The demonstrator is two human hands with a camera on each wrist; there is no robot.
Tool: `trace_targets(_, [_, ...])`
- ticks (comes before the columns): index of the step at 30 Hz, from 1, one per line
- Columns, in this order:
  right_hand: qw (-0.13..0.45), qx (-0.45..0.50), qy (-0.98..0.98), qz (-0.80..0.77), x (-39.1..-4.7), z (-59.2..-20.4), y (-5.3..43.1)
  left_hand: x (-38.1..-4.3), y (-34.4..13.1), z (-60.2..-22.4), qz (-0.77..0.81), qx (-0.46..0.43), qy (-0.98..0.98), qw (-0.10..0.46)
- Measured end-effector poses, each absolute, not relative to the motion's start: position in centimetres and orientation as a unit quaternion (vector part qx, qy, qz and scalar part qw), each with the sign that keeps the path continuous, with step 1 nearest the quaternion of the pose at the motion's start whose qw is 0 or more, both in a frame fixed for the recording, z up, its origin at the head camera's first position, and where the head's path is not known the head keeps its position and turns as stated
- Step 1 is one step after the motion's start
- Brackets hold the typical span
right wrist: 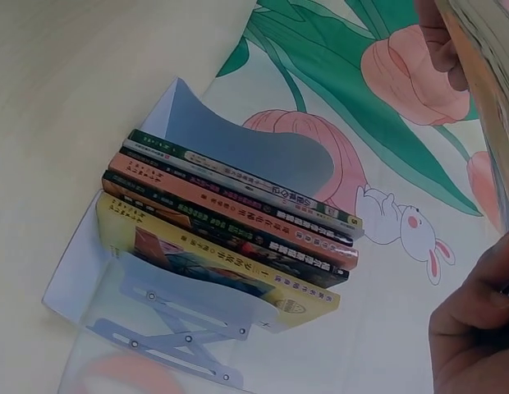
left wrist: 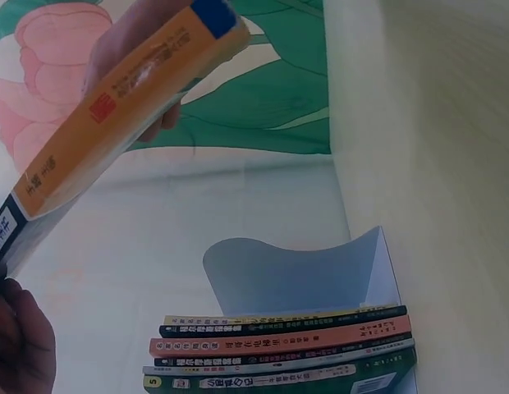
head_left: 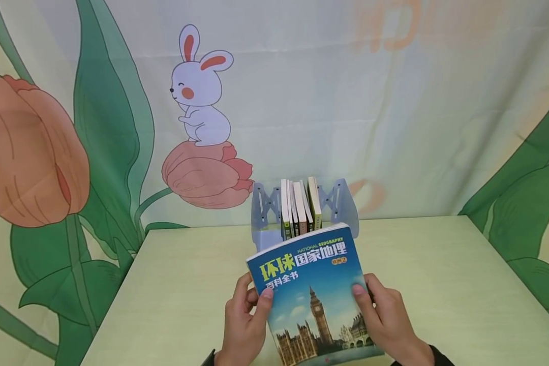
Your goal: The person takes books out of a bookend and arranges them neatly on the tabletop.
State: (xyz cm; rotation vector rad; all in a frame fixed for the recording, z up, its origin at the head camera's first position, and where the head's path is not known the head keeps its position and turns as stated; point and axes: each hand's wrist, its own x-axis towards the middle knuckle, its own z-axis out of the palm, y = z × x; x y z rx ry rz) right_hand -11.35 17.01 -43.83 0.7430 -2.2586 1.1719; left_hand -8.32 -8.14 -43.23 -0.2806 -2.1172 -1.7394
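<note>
A blue-covered geography book (head_left: 320, 300) with a clock tower on its front is held up, tilted, between both hands. My left hand (head_left: 247, 320) grips its left edge, thumb on the cover and fingers behind. On the opposite edge my right hand (head_left: 389, 315) grips it the same way. The left wrist view shows its orange spine (left wrist: 115, 107); in the right wrist view its page edges (right wrist: 488, 74) show. Beyond the book, a blue-grey expandable bookend rack (head_left: 349, 208) holds several upright books (head_left: 299, 203), their lower parts partly hidden in the head view.
The rack stands at the back of the pale table (head_left: 178, 284), close to a printed cloth backdrop (head_left: 302, 101) with a rabbit and tulips. A yellow-covered book (right wrist: 213, 254) sits at one end of the row, beside the rack's crossed metal struts (right wrist: 189, 336).
</note>
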Motion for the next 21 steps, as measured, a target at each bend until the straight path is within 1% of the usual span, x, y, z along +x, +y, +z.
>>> trace_targets(3, [0.24, 0.256, -0.833, 0.427, -11.2, -44.1, 16.9, -8.5, -8.4, -43.4, -0.613, -0.098, -0.762, 0.186])
trace_targets(6, [0.236, 0.244, -0.838, 0.427, -11.1, -44.3, 16.9, -8.6, -8.7, -43.6, -0.605, -0.09, -0.773, 0.165])
trace_targets(8, [0.236, 0.237, -0.84, 0.427, -11.1, -44.4, 16.9, -8.8, -8.8, -43.8, -0.601, -0.083, -0.783, 0.139])
trace_targets(12, [0.244, 0.227, -0.842, 0.424, -11.2, -44.8, 17.0, -8.8, -8.9, -44.2, -0.59, -0.079, -0.8, 0.07])
trace_targets(15, [0.255, 0.22, -0.843, 0.42, -11.3, -45.0, 17.0, -8.9, -9.0, -44.5, -0.578, -0.087, -0.811, 0.039])
trace_targets(17, [0.257, 0.214, -0.844, 0.419, -11.3, -45.2, 17.1, -8.8, -8.9, -44.6, -0.568, -0.092, -0.817, 0.037])
trace_targets(21, [0.238, 0.201, -0.85, 0.426, -11.4, -45.3, 17.2, -8.7, -8.8, -44.9, -0.553, -0.095, -0.826, 0.06])
